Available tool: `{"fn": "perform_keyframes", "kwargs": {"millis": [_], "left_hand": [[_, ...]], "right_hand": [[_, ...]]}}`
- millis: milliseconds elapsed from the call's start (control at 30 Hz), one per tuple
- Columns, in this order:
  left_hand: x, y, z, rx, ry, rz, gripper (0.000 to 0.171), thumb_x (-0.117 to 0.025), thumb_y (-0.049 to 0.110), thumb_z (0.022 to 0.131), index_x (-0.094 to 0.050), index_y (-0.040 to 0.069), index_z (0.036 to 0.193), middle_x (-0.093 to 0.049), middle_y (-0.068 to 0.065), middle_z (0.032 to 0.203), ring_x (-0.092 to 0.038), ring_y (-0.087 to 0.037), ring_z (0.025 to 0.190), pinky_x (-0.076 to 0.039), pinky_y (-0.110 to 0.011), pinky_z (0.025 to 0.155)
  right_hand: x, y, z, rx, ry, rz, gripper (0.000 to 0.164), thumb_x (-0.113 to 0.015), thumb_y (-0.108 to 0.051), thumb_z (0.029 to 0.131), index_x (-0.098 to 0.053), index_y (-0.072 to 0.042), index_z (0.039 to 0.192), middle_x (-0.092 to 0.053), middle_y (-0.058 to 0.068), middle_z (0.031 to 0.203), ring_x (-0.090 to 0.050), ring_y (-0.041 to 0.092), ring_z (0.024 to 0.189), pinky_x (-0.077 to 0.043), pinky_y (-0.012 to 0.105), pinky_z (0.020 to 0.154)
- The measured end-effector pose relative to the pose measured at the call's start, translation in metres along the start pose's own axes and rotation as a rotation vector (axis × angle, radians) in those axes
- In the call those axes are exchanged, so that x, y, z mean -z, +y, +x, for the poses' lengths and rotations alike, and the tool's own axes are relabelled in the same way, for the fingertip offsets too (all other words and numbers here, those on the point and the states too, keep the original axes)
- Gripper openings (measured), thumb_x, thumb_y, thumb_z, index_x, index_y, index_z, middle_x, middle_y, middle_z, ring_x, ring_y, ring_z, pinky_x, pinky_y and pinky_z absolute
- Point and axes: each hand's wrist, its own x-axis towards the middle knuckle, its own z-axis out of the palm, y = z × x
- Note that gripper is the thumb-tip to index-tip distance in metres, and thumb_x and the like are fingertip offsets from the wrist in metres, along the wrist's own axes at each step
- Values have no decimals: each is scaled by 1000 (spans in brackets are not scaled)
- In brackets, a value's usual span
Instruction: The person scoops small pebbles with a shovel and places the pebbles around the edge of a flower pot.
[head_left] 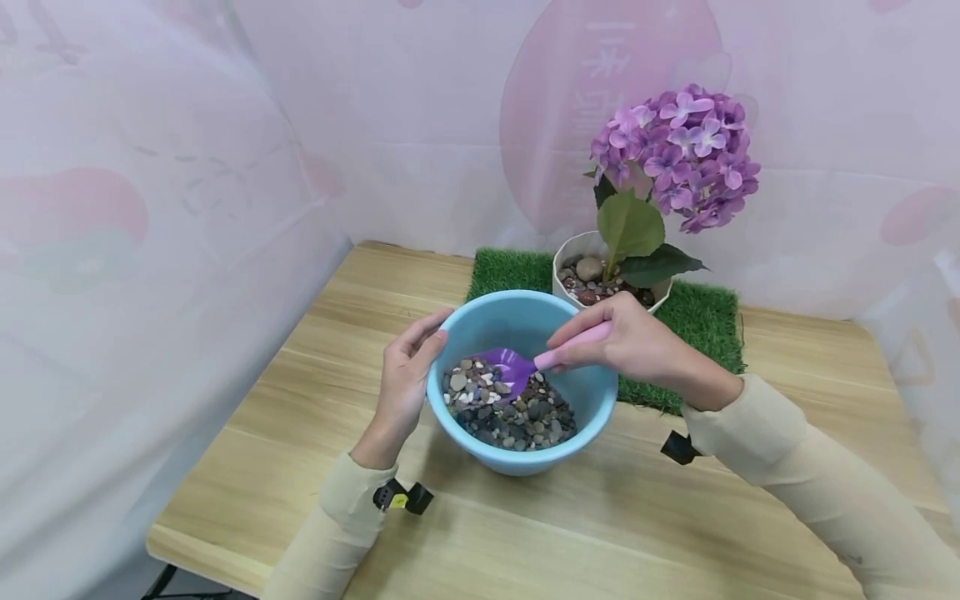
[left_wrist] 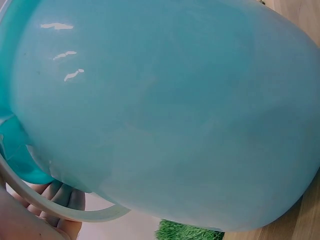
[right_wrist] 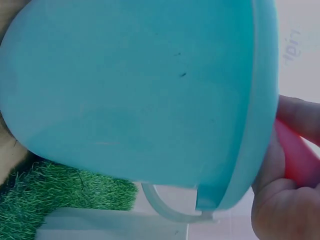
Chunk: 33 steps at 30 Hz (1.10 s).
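Note:
A light blue bucket (head_left: 517, 462) stands on the table, its inside partly filled with pebbles (head_left: 543, 417). My left hand (head_left: 402, 375) grips its left rim, the thumb on the edge; in the left wrist view the fingers (left_wrist: 62, 200) show behind the pale handle (left_wrist: 95, 214). Over the bucket's right side, my right hand (head_left: 637, 342) holds the pink handle (head_left: 573, 346) of a small toy shovel. The shovel's purple blade (head_left: 513, 371) is inside the bucket among the pebbles, some light ones lying at it. From the right wrist, the bucket's wall hides the blade.
Behind the bucket, a white pot (head_left: 564, 271) holds stones and a purple hydrangea (head_left: 693, 154). It stands on a green turf mat (head_left: 705, 321) on the wooden table (head_left: 300, 417). White printed cloth (head_left: 420, 108) hangs behind and at the sides.

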Motion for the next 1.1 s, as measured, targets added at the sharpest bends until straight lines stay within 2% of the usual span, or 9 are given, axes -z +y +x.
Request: {"fn": "perform_keyframes", "kwargs": {"millis": [133,233,433,633,767,1100], "left_hand": [[0,0,0,-1,-1,-10,36,-57,13,108,-63,1,142,-66,-20,141,-71,-14,117,-63,-31,103],[1,0,0,0,-2,-9,36,-57,14,108,-63,2,142,-67,-21,140,-72,-14,116,-64,-31,101],[1,-1,0,2,-6,-7,39,-57,14,108,-60,-2,143,-67,-22,139,-72,-17,115,-65,-31,99],[1,-1,0,6,-7,5,40,-57,16,109,-60,-2,144,-67,-21,140,-72,-15,114,-66,-32,98],[1,-1,-1,6,-8,8,39,-57,15,109,-61,-1,144,-67,-20,140,-72,-17,116,-66,-32,99],[2,-2,1,-10,-10,2,37,-58,14,108,-62,1,142,-67,-22,138,-72,-19,114,-66,-34,97]], "right_hand": [[4,3,-6,-12,35,32,32,-90,-36,84,-84,-15,107,-84,7,95,-82,28,91,-70,50,84],[6,4,-10,-29,55,33,33,-90,-40,84,-84,-17,107,-84,7,96,-81,30,93,-70,45,86],[9,9,-19,-63,82,46,36,-89,-43,84,-83,-18,110,-84,7,100,-79,37,102,-69,39,88],[16,14,-29,-49,115,83,44,-87,-38,88,-79,-9,120,-83,5,105,-80,27,105,-67,32,94],[19,15,-37,-36,148,55,47,-86,-40,89,-78,-7,122,-83,4,106,-79,21,106,-66,27,95],[25,20,-52,-4,186,123,45,-84,-35,91,-77,-5,124,-82,9,108,-80,27,105,-65,30,99]]}}
